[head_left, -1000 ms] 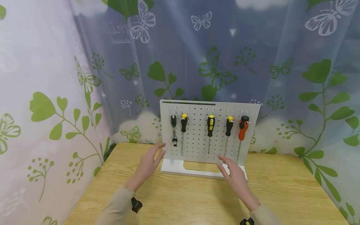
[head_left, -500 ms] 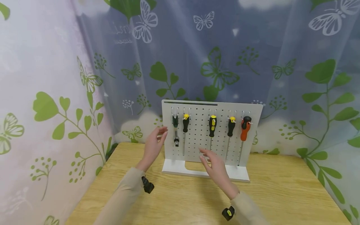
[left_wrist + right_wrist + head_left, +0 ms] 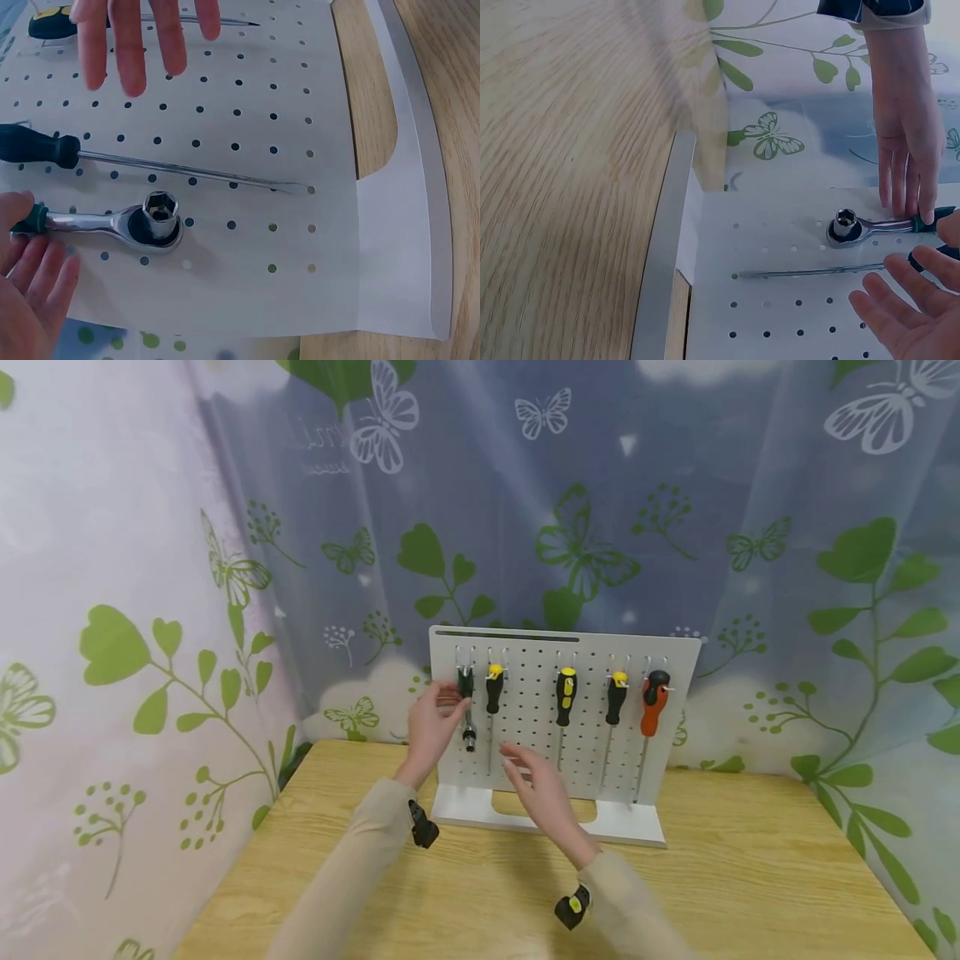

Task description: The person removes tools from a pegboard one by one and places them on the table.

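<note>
In the head view my left hand [image 3: 433,727] is at the left end of a white pegboard [image 3: 532,710]. Its thumb and fingers pinch the green handle of a socket ratchet [image 3: 159,217], which hangs head down against the board. My right hand [image 3: 543,793] hovers before the lower board with straight, slightly spread fingers, holding nothing. Beside the ratchet hangs a black-handled screwdriver with a yellow end [image 3: 494,691]; its long shaft [image 3: 810,271] lies behind my right fingers in the right wrist view. The upper part of the ratchet handle is partly hidden by my left fingers.
Farther right on hooks hang a yellow-and-black screwdriver [image 3: 566,697], another black screwdriver with a yellow end [image 3: 617,700] and an orange-and-black screwdriver [image 3: 654,710]. The board's white foot [image 3: 630,822] stands on a wooden table [image 3: 480,885]. Behind is a patterned curtain [image 3: 480,527].
My left hand has risen and moved right from beside the board onto the ratchet handle. My right hand has swept left across the front of the board. The tools still hang there.
</note>
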Demonstrator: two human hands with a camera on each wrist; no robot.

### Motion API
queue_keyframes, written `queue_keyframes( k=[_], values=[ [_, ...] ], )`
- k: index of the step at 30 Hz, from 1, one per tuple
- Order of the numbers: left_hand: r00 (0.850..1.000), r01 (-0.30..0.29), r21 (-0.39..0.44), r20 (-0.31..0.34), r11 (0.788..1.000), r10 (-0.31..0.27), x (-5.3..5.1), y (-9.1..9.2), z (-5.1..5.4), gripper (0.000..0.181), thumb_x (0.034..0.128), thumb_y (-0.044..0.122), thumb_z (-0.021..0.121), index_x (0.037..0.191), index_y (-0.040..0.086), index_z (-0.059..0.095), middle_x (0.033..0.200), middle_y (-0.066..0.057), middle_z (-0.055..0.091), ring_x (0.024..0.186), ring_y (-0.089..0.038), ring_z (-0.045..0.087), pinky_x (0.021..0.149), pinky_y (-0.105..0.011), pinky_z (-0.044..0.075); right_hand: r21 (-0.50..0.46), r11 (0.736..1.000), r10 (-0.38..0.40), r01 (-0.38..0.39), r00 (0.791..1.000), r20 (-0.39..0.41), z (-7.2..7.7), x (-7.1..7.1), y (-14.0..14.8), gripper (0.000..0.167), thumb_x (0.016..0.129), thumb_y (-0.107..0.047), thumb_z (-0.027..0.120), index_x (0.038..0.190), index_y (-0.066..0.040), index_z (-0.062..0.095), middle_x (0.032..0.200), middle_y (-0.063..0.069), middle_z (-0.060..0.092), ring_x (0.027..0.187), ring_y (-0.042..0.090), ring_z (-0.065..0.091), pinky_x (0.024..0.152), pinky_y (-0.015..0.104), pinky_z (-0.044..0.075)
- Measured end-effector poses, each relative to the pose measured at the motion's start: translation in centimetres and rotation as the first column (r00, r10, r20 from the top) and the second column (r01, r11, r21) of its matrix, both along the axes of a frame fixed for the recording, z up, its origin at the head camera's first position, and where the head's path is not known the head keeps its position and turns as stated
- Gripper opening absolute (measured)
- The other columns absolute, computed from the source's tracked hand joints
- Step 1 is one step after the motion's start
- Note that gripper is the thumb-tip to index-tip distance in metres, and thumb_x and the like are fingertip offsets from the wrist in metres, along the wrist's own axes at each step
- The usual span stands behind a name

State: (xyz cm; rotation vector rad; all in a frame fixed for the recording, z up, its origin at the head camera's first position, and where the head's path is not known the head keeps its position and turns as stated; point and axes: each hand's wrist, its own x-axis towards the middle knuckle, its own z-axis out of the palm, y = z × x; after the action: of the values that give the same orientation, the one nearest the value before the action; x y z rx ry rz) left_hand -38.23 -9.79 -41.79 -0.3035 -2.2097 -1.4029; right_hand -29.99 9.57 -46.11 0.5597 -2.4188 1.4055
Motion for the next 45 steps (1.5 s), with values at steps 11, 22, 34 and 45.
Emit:
queue_keyframes(
  k=[11, 22, 34, 45],
  values=[
    [0.999, -0.044, 0.0, -0.004, 0.999, 0.044, -0.6, 0.5, -0.2, 0.029, 0.0904, 0.009, 0.077, 0.114, 0.001, 0.062, 0.108, -0.015, 0.071, 0.097, -0.027, 0.072, 0.083, -0.032, 0.063, -0.099, 0.995, 0.0, 0.008, 0.997, 0.074, -0.3, -1.5, -1.7, 0.038, 0.107, -0.026, 0.054, 0.139, -0.006, 0.059, 0.132, 0.011, 0.067, 0.115, 0.032, 0.066, 0.098, 0.05, 0.056],
    [0.999, -0.03, 0.002, 0.016, 1.0, 0.03, -0.3, 0.4, 0.0, 0.026, 0.0895, 0.007, 0.077, 0.11, 0.001, 0.063, 0.104, -0.015, 0.071, 0.093, -0.026, 0.072, 0.08, -0.031, 0.063, -0.137, 0.99, 0.054, -0.038, 0.992, 0.118, -0.8, -2.5, -2.7, 0.042, 0.108, -0.024, 0.049, 0.142, 0.0, 0.054, 0.136, 0.018, 0.063, 0.117, 0.037, 0.064, 0.097, 0.048, 0.057],
    [0.998, -0.01, 0.009, 0.061, 1.0, 0.009, -0.2, 0.3, 0.6, 0.027, 0.0893, 0.005, 0.076, 0.111, -0.002, 0.062, 0.106, -0.018, 0.071, 0.095, -0.03, 0.072, 0.085, -0.033, 0.062, -0.363, 0.927, 0.205, -0.096, 0.939, 0.275, -1.5, -3.9, -4.1, 0.049, 0.111, -0.023, 0.041, 0.151, 0.006, 0.039, 0.148, 0.029, 0.047, 0.128, 0.046, 0.054, 0.106, 0.057, 0.048],
    [0.994, -0.014, -0.037, 0.111, 0.999, 0.018, 0.4, 0.0, 1.2, 0.025, 0.0912, 0.012, 0.076, 0.111, 0.001, 0.064, 0.105, -0.016, 0.073, 0.095, -0.03, 0.073, 0.082, -0.039, 0.063, -0.396, 0.915, 0.211, -0.075, 0.926, 0.313, -1.5, -4.0, -4.7, 0.045, 0.112, -0.021, 0.04, 0.147, 0.007, 0.044, 0.144, 0.028, 0.05, 0.128, 0.044, 0.054, 0.109, 0.051, 0.048]
  ],
)
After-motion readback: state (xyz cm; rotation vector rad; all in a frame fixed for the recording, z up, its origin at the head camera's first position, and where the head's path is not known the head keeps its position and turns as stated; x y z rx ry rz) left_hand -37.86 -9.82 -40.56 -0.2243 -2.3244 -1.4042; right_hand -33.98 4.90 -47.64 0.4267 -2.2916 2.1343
